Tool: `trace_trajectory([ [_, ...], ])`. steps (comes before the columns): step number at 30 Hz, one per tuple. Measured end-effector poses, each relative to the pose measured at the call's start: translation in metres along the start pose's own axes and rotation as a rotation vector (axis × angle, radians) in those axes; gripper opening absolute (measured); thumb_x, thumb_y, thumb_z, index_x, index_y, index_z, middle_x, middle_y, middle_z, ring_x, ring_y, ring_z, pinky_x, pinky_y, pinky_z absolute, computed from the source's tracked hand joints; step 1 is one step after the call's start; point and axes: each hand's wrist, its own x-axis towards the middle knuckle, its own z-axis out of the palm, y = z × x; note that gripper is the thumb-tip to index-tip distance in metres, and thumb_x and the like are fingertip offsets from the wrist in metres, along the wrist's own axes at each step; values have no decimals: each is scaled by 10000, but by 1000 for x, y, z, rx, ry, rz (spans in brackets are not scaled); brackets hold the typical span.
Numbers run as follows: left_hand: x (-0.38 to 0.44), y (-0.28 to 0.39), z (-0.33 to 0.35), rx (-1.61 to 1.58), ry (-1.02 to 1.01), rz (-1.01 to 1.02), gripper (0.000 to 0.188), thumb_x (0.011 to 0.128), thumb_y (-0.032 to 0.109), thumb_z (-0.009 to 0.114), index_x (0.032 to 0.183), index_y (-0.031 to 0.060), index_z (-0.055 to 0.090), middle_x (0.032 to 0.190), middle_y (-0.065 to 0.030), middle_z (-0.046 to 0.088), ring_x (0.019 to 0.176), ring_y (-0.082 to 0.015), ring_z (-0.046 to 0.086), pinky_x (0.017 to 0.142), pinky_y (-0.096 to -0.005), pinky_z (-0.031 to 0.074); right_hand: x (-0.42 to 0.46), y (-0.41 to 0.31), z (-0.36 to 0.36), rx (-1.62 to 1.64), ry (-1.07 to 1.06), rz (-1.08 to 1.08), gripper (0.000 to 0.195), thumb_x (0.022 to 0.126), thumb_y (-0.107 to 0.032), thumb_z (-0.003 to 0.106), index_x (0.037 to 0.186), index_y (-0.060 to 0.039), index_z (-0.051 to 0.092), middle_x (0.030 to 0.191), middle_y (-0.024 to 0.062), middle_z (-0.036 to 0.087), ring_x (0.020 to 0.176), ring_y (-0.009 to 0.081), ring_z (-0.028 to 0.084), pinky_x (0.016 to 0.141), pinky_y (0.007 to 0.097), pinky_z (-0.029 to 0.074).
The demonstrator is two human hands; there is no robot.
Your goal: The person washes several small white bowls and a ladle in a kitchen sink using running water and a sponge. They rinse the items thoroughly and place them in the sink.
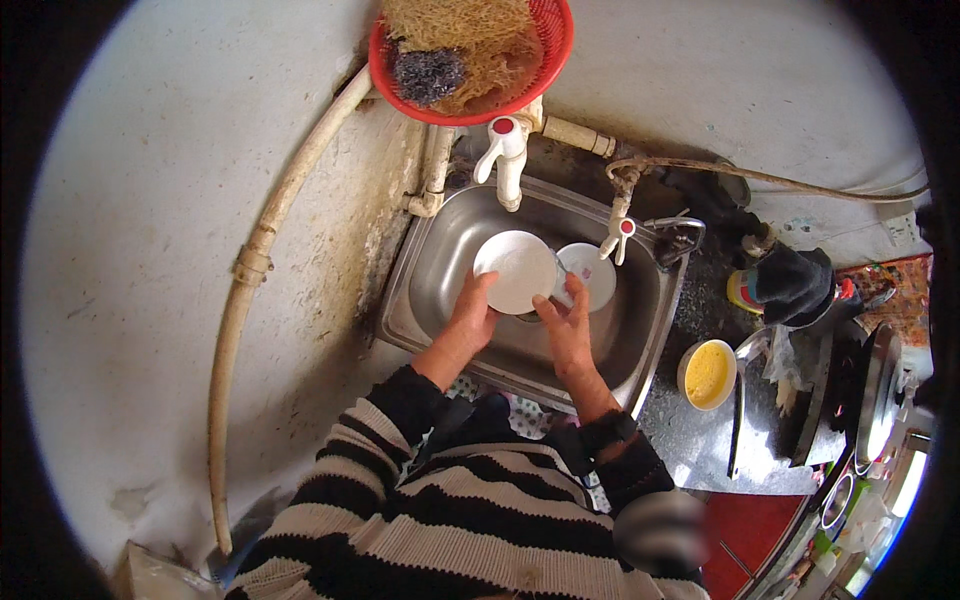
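Observation:
A white bowl [515, 271] is held over the stainless steel sink [442, 300], just below the white plastic tap [510, 161]. On its lower left edge my left hand [475, 311] has its grip. My right hand [562, 319] holds the lower right side, its thumb at the rim and its fingers spread beyond it. A thin metallic thing, perhaps a utensil, shows between the bowl and my right fingers. Behind that hand a second white dish [596, 274] with a small pinkish pattern lies in the sink.
A red plastic basket [559, 45] with fibrous scrubbers and steel wool sits above the tap. A second tap [618, 234] reaches over the sink's right side. On the counter to the right stand a bowl of yellow food [706, 375], a dark cloth [793, 285] and a metal lid [877, 397].

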Motion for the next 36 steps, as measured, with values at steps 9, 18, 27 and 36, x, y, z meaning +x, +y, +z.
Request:
trace_trajectory([
  [9,-36,22,18,1747,-645,1142,425,837,220,621,1234,78,566,1301,-160,504,1225,-315,474,1118,-483,297,14,20,-38,341,-169,378,711,704,15,479,1388,-112,330,1213,118,486,1074,317,532,783,489,558],
  [18,-13,9,42,1806,-1030,1156,277,753,98,587,1019,70,658,1220,-73,597,1174,-242,541,1076,-376,397,15,57,-41,400,32,221,690,704,-24,549,1352,-106,325,1151,122,505,970,276,565,689,420,550],
  [27,11,14,33,1706,-1204,1219,385,756,95,583,1138,99,635,1293,-51,568,1231,-240,527,1100,-373,375,-6,36,-37,369,90,313,645,713,27,521,1311,-86,306,1188,144,468,1022,289,564,736,443,579],
  [36,25,18,9,1973,-1028,1295,395,790,72,561,1178,88,631,1330,-60,551,1281,-226,486,1099,-393,372,-9,30,-38,321,57,350,642,703,23,511,1304,-107,325,1178,121,474,1033,267,535,726,392,540],
])
